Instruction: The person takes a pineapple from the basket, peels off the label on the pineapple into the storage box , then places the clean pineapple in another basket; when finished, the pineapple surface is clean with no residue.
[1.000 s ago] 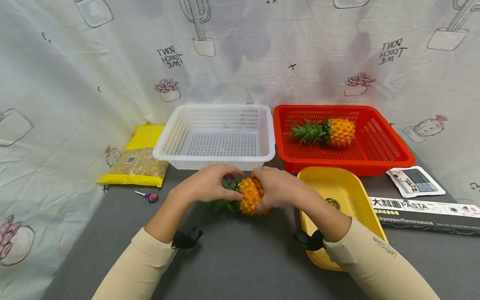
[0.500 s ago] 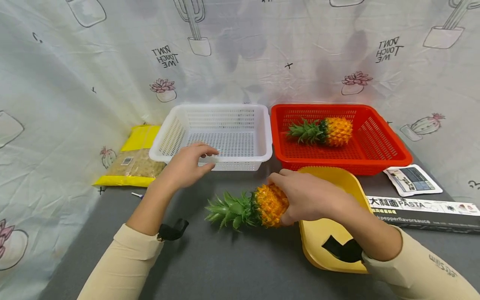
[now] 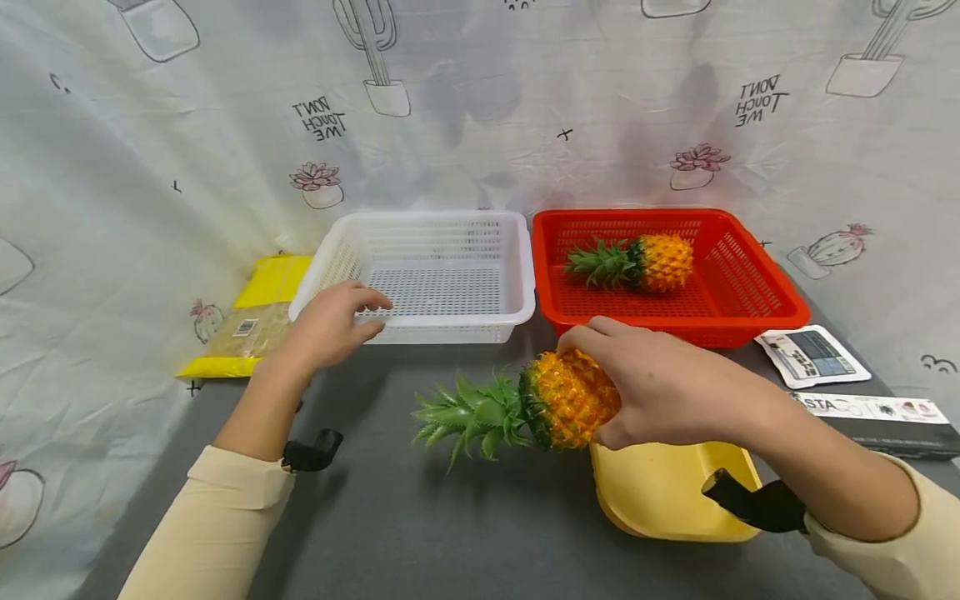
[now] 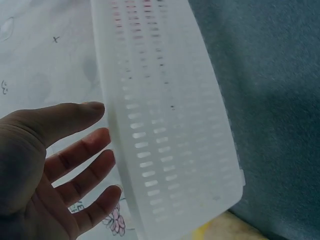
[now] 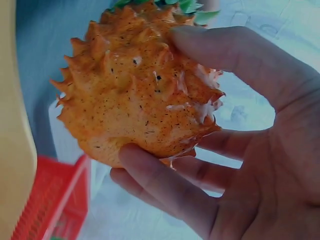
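Observation:
My right hand grips a pineapple by its orange body, above the table and partly over the yellow tray. Its green leaves point left. The right wrist view shows thumb and fingers pressed around the spiky pineapple. My left hand holds nothing; its fingers are loosely bent at the front left of the white basket. In the left wrist view, that hand is close to the white basket; whether it touches the rim I cannot tell.
A second pineapple lies in the red basket at the back right. A yellow bag lies left of the white basket. On the right are a white pouch and a black pasta box, partly covered by my right arm.
My right hand has lifted the pineapple off the table and carried it right, toward me. The left hand has let go of it and moved left to the white basket.

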### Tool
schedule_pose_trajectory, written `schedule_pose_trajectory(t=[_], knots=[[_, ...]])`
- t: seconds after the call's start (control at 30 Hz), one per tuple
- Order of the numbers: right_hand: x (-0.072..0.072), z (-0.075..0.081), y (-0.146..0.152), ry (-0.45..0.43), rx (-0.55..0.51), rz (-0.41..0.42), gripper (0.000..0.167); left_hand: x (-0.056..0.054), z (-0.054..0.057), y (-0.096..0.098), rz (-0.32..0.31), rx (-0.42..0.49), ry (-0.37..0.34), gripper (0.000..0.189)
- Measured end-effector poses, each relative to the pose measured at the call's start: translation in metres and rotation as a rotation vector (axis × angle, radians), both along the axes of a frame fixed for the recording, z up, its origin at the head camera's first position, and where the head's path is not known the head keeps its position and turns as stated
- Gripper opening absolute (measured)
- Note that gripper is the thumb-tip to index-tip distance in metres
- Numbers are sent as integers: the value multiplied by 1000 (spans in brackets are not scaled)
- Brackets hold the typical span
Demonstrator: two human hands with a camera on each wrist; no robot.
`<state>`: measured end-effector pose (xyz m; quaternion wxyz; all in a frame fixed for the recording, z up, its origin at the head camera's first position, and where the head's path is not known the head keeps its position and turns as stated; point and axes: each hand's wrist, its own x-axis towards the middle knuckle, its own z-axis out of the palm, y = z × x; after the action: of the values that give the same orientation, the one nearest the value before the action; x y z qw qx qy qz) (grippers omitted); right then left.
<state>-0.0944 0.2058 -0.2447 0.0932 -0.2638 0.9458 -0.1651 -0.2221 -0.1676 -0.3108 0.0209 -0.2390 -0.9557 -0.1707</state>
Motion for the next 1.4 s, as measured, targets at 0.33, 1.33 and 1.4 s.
schedule_pose_trajectory(t=[0.33, 1.33, 1.4], knots=[[-28, 18, 34, 34, 10, -37, 74, -3, -4, -7, 13, -1, -62, 23], [-121, 2, 145, 37, -1, -276, 85, -9, 3, 1, 65, -26, -98, 22], [-126, -4, 148, 42, 16, -282, 84, -9, 3, 1, 69, -27, -100, 22]])
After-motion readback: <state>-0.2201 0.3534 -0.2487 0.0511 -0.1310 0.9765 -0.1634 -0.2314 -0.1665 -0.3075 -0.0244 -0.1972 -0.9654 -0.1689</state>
